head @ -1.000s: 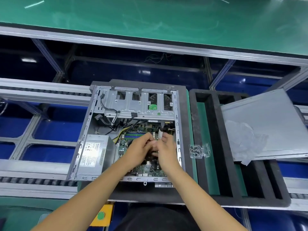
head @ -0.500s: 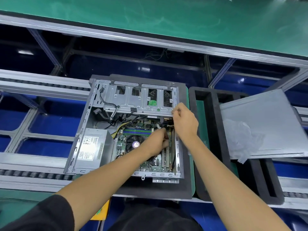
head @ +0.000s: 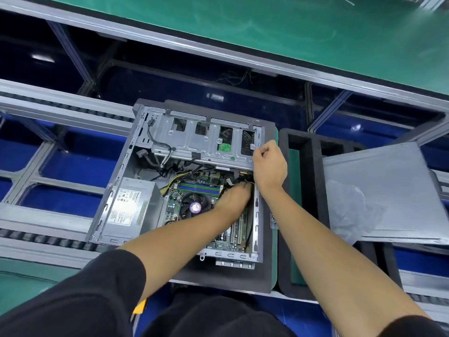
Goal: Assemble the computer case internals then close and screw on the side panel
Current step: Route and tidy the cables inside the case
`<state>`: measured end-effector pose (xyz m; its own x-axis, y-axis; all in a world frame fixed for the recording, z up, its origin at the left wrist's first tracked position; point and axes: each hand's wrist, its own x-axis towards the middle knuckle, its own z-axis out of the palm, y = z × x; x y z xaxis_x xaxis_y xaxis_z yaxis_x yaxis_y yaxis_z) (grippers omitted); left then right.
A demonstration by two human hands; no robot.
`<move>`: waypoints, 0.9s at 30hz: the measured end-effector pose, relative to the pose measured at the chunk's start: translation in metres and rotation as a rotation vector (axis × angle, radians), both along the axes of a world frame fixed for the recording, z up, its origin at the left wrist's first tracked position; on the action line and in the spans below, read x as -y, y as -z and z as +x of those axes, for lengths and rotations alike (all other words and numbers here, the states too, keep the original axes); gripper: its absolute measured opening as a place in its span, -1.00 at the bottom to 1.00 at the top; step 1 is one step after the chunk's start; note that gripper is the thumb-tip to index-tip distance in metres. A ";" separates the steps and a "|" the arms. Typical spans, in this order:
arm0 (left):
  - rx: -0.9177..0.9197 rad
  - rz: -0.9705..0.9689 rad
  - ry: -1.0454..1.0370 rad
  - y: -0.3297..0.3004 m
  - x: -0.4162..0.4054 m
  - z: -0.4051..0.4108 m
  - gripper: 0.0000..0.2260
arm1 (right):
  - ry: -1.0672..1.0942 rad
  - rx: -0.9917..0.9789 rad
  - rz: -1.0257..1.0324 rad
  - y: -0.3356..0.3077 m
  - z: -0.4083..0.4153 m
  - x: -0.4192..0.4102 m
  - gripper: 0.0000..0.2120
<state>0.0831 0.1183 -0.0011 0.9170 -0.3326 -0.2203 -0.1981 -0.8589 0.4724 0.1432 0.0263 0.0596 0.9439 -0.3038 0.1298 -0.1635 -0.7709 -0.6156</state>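
The open computer case [head: 116, 190] lies on its side on a dark foam pallet [head: 218, 276]. Inside are the motherboard [head: 175, 207], a CPU fan [head: 194, 206], a grey power supply [head: 128, 205] and a metal drive cage [head: 194, 144] across the far end. My left hand [head: 234, 195] reaches into the case, its fingertips curled among the black cables [head: 239, 182] just under the cage. My right hand [head: 268, 164] pinches the cage's right end by the case wall. The grey side panel [head: 393, 186] lies off to the right.
The side panel rests on a black foam tray [head: 313, 215] with a crumpled clear plastic bag [head: 349, 205] on top. A small clear plastic piece [head: 273, 221] lies between case and tray. Conveyor rails [head: 48, 113] run left and right; a green bench [head: 267, 27] lies beyond.
Both hands left the middle of the motherboard. The right hand rose to the drive cage's right end, and the left hand moved to the cables below the cage.
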 end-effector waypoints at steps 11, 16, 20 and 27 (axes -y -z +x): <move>0.055 0.038 -0.233 0.014 -0.012 0.003 -0.82 | -0.006 0.002 0.037 0.003 0.001 0.000 -0.80; 0.042 0.103 -0.243 0.016 -0.007 0.007 -0.88 | -0.015 0.017 0.017 0.003 0.002 0.001 -0.80; 0.074 0.032 -0.286 0.021 -0.002 0.007 -0.89 | -0.020 0.014 -0.007 0.001 0.002 -0.001 -0.82; -0.032 -0.096 -0.331 0.026 -0.001 0.011 -0.70 | -0.020 -0.002 -0.028 -0.002 0.001 -0.002 -0.88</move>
